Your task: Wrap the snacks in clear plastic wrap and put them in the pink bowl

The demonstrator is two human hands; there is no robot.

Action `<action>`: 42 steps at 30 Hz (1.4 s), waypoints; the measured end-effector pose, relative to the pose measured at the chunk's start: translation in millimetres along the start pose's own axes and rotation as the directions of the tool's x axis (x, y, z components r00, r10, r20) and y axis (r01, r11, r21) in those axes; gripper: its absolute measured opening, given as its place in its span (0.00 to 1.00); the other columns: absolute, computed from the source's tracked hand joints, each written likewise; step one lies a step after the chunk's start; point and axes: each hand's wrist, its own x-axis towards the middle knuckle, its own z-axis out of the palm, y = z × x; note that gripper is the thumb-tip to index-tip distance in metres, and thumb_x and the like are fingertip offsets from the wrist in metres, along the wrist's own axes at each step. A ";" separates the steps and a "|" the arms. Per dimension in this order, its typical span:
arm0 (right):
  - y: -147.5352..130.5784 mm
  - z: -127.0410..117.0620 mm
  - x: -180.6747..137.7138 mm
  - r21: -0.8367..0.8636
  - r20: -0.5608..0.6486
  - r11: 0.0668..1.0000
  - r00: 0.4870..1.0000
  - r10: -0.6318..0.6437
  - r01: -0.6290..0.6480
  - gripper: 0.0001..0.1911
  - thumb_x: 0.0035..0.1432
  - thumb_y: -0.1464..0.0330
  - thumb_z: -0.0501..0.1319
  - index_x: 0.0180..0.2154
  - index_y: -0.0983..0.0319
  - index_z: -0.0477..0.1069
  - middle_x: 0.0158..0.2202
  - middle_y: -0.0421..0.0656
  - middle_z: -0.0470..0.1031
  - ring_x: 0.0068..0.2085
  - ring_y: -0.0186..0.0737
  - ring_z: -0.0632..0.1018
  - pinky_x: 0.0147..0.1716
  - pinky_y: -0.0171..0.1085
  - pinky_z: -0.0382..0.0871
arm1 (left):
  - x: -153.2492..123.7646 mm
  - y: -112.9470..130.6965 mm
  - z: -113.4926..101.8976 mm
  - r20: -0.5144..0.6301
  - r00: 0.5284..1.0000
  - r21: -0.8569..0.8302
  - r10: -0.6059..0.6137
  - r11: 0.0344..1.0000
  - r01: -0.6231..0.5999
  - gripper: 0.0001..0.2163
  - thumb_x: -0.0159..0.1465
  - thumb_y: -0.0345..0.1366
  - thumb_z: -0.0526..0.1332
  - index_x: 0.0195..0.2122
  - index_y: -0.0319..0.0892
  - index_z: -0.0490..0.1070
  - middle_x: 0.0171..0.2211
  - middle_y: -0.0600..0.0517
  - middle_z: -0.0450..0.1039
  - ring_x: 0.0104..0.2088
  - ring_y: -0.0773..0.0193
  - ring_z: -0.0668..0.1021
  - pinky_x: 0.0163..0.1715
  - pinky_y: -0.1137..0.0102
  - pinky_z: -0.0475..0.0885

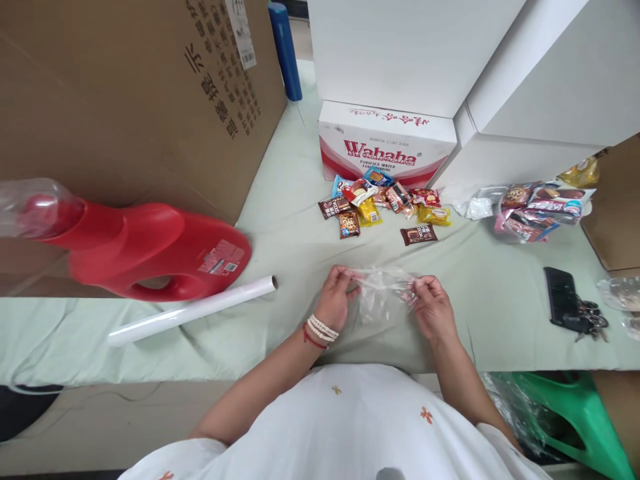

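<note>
My left hand (336,297) and my right hand (431,304) both pinch the top edge of a clear plastic bag (381,293) held just above the pale green cloth (280,240). The bag hangs between the two hands and looks empty. My left wrist wears white and red bracelets. Beyond the bag lies a heap of small wrapped snacks (380,200), with one brown snack packet (418,235) lying apart, nearest to my right hand.
A red detergent jug (150,250) lies on its side at left, beside a white roll (193,311). A Wahaha carton (385,143) and white boxes stand behind. Bagged snacks (540,207), a black phone (563,297) with keys and a green stool (575,413) are at right.
</note>
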 end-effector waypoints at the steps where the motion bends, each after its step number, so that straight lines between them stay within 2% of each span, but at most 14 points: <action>1: -1.6 -2.8 2.4 0.026 -0.018 0.999 0.999 0.031 -0.031 0.21 0.47 0.56 0.77 0.32 0.58 0.69 0.35 0.38 0.76 0.33 0.34 0.75 0.31 0.34 0.75 | 2.3 3.0 -6.8 -0.034 0.999 -0.039 -0.035 0.999 0.033 0.18 0.59 0.50 0.68 0.36 0.45 0.62 0.35 0.54 0.75 0.34 0.67 0.79 0.32 0.72 0.75; 7: -3.4 -12.6 13.5 -0.008 -0.146 0.986 0.975 0.165 -0.168 0.29 0.37 0.55 0.80 0.33 0.60 0.67 0.25 0.33 0.71 0.18 0.22 0.62 0.12 0.22 0.54 | 21.1 18.3 -47.1 -0.234 0.972 0.193 0.037 0.981 0.009 0.11 0.63 0.45 0.59 0.35 0.47 0.58 0.23 0.62 0.61 0.15 0.74 0.62 0.15 0.78 0.53; 11: 0.8 -17.5 18.4 -0.150 -0.145 0.964 0.970 0.197 -0.218 0.29 0.37 0.53 0.78 0.33 0.60 0.67 0.21 0.32 0.70 0.16 0.22 0.61 0.11 0.23 0.51 | 25.2 30.4 -64.6 -0.290 0.948 0.342 0.134 0.939 -0.028 0.07 0.61 0.39 0.61 0.35 0.45 0.63 0.22 0.61 0.59 0.18 0.71 0.61 0.19 0.75 0.58; 13: 2.9 -18.3 18.4 -0.248 -0.126 0.952 0.980 0.154 -0.182 0.27 0.40 0.52 0.76 0.33 0.60 0.66 0.21 0.33 0.70 0.16 0.24 0.63 0.11 0.24 0.53 | 18.6 36.9 -64.9 -0.281 0.888 0.539 0.363 0.825 -0.167 0.07 0.61 0.37 0.62 0.39 0.44 0.66 0.27 0.57 0.65 0.25 0.67 0.68 0.28 0.71 0.67; 16: 3.6 -17.1 16.9 -0.330 -0.074 0.934 0.990 0.118 -0.136 0.25 0.44 0.52 0.73 0.34 0.59 0.66 0.21 0.33 0.70 0.17 0.26 0.64 0.13 0.26 0.55 | 4.3 41.7 -53.5 0.245 0.722 0.811 0.647 0.271 -0.518 0.11 0.65 0.36 0.59 0.48 0.44 0.71 0.43 0.47 0.74 0.44 0.56 0.75 0.49 0.58 0.69; 18: 2.0 -16.2 16.6 -0.351 -0.061 0.926 0.991 0.123 -0.137 0.24 0.45 0.52 0.73 0.34 0.59 0.66 0.21 0.33 0.70 0.17 0.26 0.64 0.13 0.27 0.55 | -0.4 38.9 -42.5 0.630 0.601 0.709 0.492 -0.049 -0.703 0.17 0.66 0.37 0.58 0.56 0.45 0.71 0.51 0.43 0.75 0.54 0.51 0.73 0.56 0.52 0.64; 21: -2.0 -18.8 18.5 -0.386 -0.063 0.912 0.990 0.126 -0.141 0.25 0.45 0.51 0.72 0.34 0.59 0.65 0.21 0.33 0.70 0.17 0.27 0.65 0.14 0.28 0.55 | 5.4 28.5 -34.5 0.762 0.583 0.641 0.282 -0.201 -0.741 0.24 0.65 0.32 0.58 0.63 0.41 0.67 0.50 0.41 0.77 0.53 0.50 0.74 0.55 0.51 0.63; 24: -3.7 -27.1 21.6 -0.423 -0.061 0.897 0.992 0.112 -0.128 0.25 0.45 0.50 0.72 0.34 0.59 0.66 0.21 0.34 0.69 0.17 0.28 0.65 0.14 0.29 0.55 | 14.1 22.0 -47.7 0.751 0.623 0.660 0.220 -0.226 -0.716 0.17 0.68 0.28 0.55 0.55 0.42 0.75 0.39 0.44 0.80 0.45 0.53 0.76 0.49 0.54 0.65; 30: 0.9 -43.4 22.9 -0.481 -0.049 0.864 0.988 0.145 -0.151 0.24 0.48 0.48 0.69 0.34 0.58 0.65 0.22 0.33 0.68 0.18 0.30 0.65 0.15 0.30 0.55 | -13.4 34.8 -110.6 0.872 0.470 0.488 0.136 -0.176 -0.855 0.10 0.69 0.30 0.57 0.45 0.45 0.77 0.40 0.46 0.80 0.49 0.55 0.76 0.50 0.58 0.68; 33: -0.2 -45.9 23.5 -0.545 0.007 0.827 0.986 0.169 -0.138 0.21 0.52 0.50 0.68 0.34 0.58 0.65 0.22 0.33 0.68 0.19 0.31 0.66 0.16 0.31 0.56 | -32.9 47.9 -128.6 0.821 0.559 0.571 0.118 -0.113 -0.813 0.09 0.71 0.37 0.56 0.44 0.42 0.76 0.33 0.49 0.78 0.37 0.60 0.78 0.39 0.65 0.71; 35: -2.8 -45.4 24.9 -0.613 0.078 0.784 0.980 0.186 -0.100 0.19 0.54 0.51 0.66 0.34 0.58 0.65 0.23 0.33 0.68 0.20 0.32 0.67 0.18 0.32 0.58 | -39.0 57.9 -126.4 0.717 0.663 0.692 0.215 -0.107 -0.714 0.13 0.74 0.37 0.53 0.39 0.42 0.76 0.25 0.53 0.72 0.26 0.65 0.74 0.30 0.70 0.67; 37: -5.2 -43.5 26.5 -0.668 0.142 0.742 0.972 0.186 -0.045 0.17 0.56 0.52 0.65 0.34 0.58 0.65 0.23 0.33 0.67 0.21 0.32 0.68 0.20 0.32 0.60 | -37.5 65.2 -112.4 0.630 0.693 0.768 0.350 -0.150 -0.623 0.14 0.74 0.36 0.52 0.36 0.42 0.76 0.24 0.53 0.69 0.25 0.65 0.73 0.27 0.70 0.66; 39: -6.5 -42.1 28.0 -0.705 0.180 0.710 0.968 0.174 0.004 0.17 0.58 0.52 0.63 0.35 0.58 0.66 0.23 0.33 0.66 0.22 0.33 0.68 0.22 0.33 0.61 | -28.4 64.9 -91.6 0.661 0.641 0.743 0.390 -0.217 -0.634 0.11 0.72 0.36 0.55 0.38 0.43 0.77 0.30 0.50 0.74 0.32 0.62 0.76 0.34 0.67 0.70; 42: -8.0 -46.9 29.3 -0.762 0.203 0.646 0.965 0.165 0.050 0.17 0.59 0.51 0.61 0.35 0.58 0.67 0.23 0.34 0.65 0.23 0.33 0.67 0.24 0.34 0.61 | -5.0 46.5 -64.1 0.796 0.559 0.601 0.232 -0.200 -0.774 0.09 0.70 0.34 0.57 0.42 0.43 0.78 0.45 0.45 0.78 0.48 0.56 0.78 0.48 0.61 0.74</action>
